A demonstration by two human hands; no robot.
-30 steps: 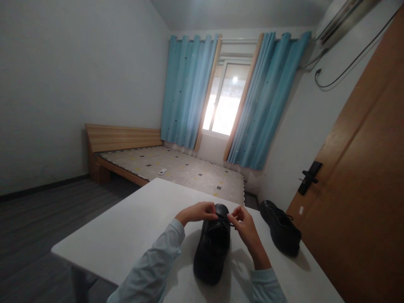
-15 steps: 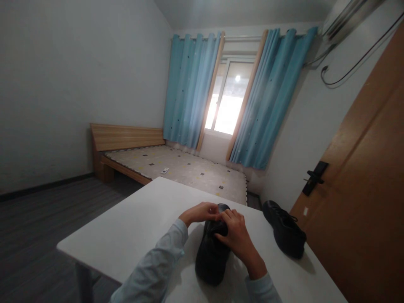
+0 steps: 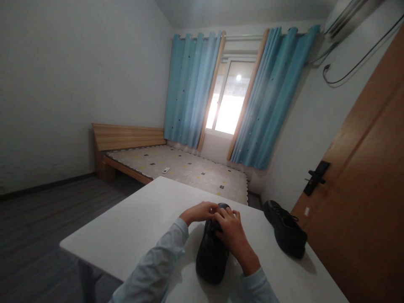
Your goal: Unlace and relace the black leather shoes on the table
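Note:
A black shoe rests on the white table in front of me, its toe end pointing away. My left hand reaches over the shoe's upper from the left, fingers pinched together near the lacing area. From the right, my right hand bends over the same part, with its fingertips close to those of the left. Whatever the fingertips pinch is too small and covered to make out. A second black shoe, with laces showing, lies on the table's right side, apart from both hands.
Beyond the table stands a bed with a patterned mattress and a small white remote-like object on it. A wooden door with a black handle is at the right. Blue curtains flank the window.
My right hand has shifted slightly left and curled further over the shoe's upper, closer to the left fingertips. The left hand keeps about the same place, and both shoes lie as before.

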